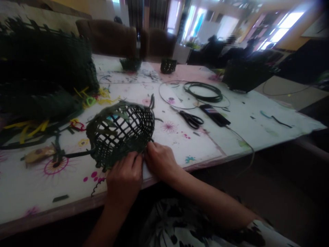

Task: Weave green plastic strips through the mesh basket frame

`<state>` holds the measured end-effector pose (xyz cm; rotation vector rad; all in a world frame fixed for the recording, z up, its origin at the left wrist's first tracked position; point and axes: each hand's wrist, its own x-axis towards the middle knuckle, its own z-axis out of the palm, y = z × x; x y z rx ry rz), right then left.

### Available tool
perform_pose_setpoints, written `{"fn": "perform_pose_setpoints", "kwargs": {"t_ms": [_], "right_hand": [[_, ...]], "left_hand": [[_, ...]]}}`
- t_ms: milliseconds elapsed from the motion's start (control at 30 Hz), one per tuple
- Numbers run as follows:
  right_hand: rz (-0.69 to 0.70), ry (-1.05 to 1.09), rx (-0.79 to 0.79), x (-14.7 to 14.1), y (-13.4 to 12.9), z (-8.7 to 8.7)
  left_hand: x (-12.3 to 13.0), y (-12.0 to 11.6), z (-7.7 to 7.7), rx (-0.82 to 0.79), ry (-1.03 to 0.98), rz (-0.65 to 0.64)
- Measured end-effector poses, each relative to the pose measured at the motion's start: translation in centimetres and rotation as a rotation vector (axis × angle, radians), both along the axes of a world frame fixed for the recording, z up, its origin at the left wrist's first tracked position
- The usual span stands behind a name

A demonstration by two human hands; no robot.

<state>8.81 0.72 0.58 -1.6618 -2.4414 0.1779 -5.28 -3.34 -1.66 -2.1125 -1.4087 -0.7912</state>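
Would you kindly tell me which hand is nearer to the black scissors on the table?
The right hand is nearer, just below and left of the black scissors. The left hand is farther away, further left and lower.

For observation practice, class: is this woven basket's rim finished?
Unfinished: loose strip ends stick out from the rim of the green woven basket, held by the left hand and right hand.

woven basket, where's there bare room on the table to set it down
The patch right of the woven basket, below the scissors, is free, as is the stretch right of the phone. The left side is crowded: yellow pipe cleaners and dark woven pieces.
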Motion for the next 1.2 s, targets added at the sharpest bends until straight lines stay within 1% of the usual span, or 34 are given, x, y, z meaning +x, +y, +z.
{"fn": "perform_pose_setpoints", "kwargs": {"t_ms": [133,300,400,467,567,600,667,767,1000,1133,1200], "right_hand": [[0.021,0.086,0.015,0.4,0.4,-0.5],[0.007,0.231,0.05,0.8,0.6,-1.4],[0.017,0.302,0.052,0.9,0.6,-1.5],[0.009,0.289,0.035,0.9,0.6,-1.3],[-0.035,0.226,0.001,0.7,0.6,-0.8],[-0.048,0.214,-0.01,0.7,0.6,-0.6],[-0.064,0.203,-0.029,0.5,0.6,-0.3],[-0.085,0.185,-0.047,0.4,0.6,0.1],[-0.084,0.202,-0.064,0.5,0.8,0.6],[-0.045,0.233,-0.065,0.7,1.0,0.5],[-0.036,0.25,-0.066,0.9,1.2,0.5]], "left_hand": [[0.0,0.0,-0.1,-0.006,0.002,0.023],[0.5,0.1,0.2,-0.049,-0.025,0.133],[1.1,0.6,0.8,-0.108,-0.064,0.208],[1.6,1.1,1.6,-0.222,-0.066,0.271],[2.3,1.7,3.4,-0.5,-0.04,0.383],[2.5,1.9,3.9,-0.578,-0.036,0.407],[2.8,2.3,4.9,-0.683,-0.033,0.433],[2.9,2.7,5.5,-0.742,-0.029,0.443],[2.3,4.2,5.8,-0.828,-0.037,0.446],[1.8,5.9,6.0,-0.879,0.045,0.369],[1.5,6.4,6.0,-0.902,0.032,0.353]]}}
